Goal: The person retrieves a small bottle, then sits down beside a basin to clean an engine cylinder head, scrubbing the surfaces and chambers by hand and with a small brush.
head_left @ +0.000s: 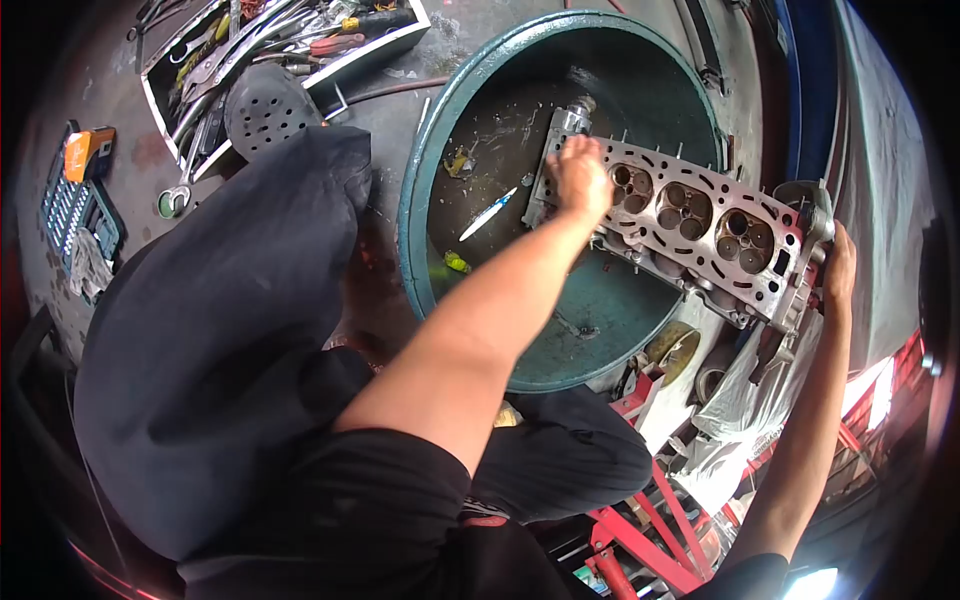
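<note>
A metal engine cylinder head (pixel 690 160) lies tilted across a round green tub (pixel 412 230), its flat face with round valve chambers turned up. My left hand (pixel 582 180) rests over the face near its left end, fingers stretched out and a little blurred. Whether anything is under that palm is hidden. My right hand (pixel 840 268) grips the head's right end, its fingers partly hidden behind the casting. In the tub, left of the head, are a thin blue-and-white stick-like item (pixel 488 215) and a small yellow-green piece (pixel 456 262).
A tray of tools (pixel 375 48) stands at the upper left, beside my perforated clog (pixel 268 112). Left of it lie a wrench (pixel 176 196), a socket set case (pixel 75 225) and an orange box (pixel 90 154). Red metal framing (pixel 665 530) stands at the lower right.
</note>
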`<move>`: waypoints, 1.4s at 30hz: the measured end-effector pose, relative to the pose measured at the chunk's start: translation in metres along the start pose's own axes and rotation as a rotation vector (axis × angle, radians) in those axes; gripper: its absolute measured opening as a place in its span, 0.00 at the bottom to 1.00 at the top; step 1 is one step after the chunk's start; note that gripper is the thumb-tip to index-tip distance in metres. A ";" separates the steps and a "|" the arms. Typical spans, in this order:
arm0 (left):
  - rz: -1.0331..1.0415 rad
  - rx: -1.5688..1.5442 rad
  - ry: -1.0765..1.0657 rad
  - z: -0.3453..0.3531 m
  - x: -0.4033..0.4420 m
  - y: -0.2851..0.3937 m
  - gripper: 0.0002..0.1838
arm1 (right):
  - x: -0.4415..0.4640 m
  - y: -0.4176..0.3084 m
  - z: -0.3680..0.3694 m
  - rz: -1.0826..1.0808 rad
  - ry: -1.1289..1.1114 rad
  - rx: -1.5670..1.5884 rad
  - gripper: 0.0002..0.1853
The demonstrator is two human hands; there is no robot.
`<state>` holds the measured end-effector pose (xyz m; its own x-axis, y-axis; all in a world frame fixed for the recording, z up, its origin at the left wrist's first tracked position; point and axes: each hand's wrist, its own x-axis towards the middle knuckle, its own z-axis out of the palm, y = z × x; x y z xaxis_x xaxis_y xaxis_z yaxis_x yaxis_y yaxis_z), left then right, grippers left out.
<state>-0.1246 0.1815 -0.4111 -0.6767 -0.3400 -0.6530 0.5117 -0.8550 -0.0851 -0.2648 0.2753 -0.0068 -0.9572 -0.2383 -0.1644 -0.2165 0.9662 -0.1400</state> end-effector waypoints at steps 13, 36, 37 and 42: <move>0.844 1.612 -0.553 0.061 -0.059 0.065 0.26 | 0.001 0.001 -0.004 -0.013 -0.032 -0.018 0.25; 0.681 1.243 0.159 -0.075 -0.021 0.037 0.10 | 0.012 0.025 -0.008 0.019 -0.043 -0.064 0.25; 0.812 1.849 0.220 -0.061 -0.033 0.052 0.09 | 0.011 0.018 -0.007 0.034 -0.042 -0.109 0.25; 0.396 0.880 0.034 -0.029 -0.096 0.017 0.14 | 0.013 0.014 -0.006 0.054 -0.102 -0.018 0.25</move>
<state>-0.0357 0.2113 -0.3712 -0.5174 -0.6673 -0.5358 0.1104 -0.6729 0.7315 -0.2815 0.2864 -0.0051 -0.9430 -0.1942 -0.2703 -0.1698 0.9792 -0.1112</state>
